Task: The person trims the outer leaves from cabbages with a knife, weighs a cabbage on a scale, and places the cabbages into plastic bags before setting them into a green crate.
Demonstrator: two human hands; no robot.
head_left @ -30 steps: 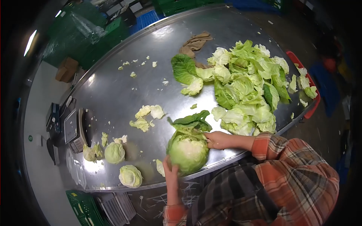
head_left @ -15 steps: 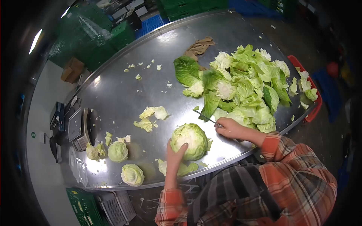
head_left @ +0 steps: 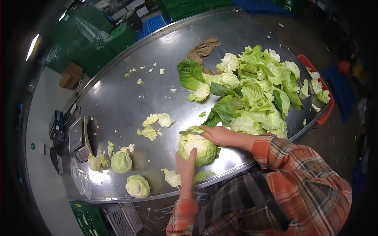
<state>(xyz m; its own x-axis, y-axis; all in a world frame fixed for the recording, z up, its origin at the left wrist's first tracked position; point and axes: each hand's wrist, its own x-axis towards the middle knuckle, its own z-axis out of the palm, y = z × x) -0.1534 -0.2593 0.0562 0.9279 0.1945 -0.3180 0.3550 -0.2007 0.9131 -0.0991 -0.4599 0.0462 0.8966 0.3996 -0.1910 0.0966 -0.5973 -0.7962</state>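
A large pale-green cabbage rests on the metal table near its front edge. My left hand grips it from the lower left, thumb lying across its face. My right hand is closed around the handle of a knife, whose blade lies against the cabbage's upper side. Right of the knife, a big heap of loose cabbage leaves spreads over the table. Two smaller cabbages, one beside leaf scraps and another close to the edge, sit to the left.
The metal table carries scattered leaf bits. A scale stands at its left end, and a brown cloth lies toward the back. A red bin adjoins the right end. Green crates stand below the front left.
My right hand has moved left with the knife, from beside the leaf heap onto the top of the cabbage. A dark leaf piece in the heap has shifted. My left hand still holds the cabbage.
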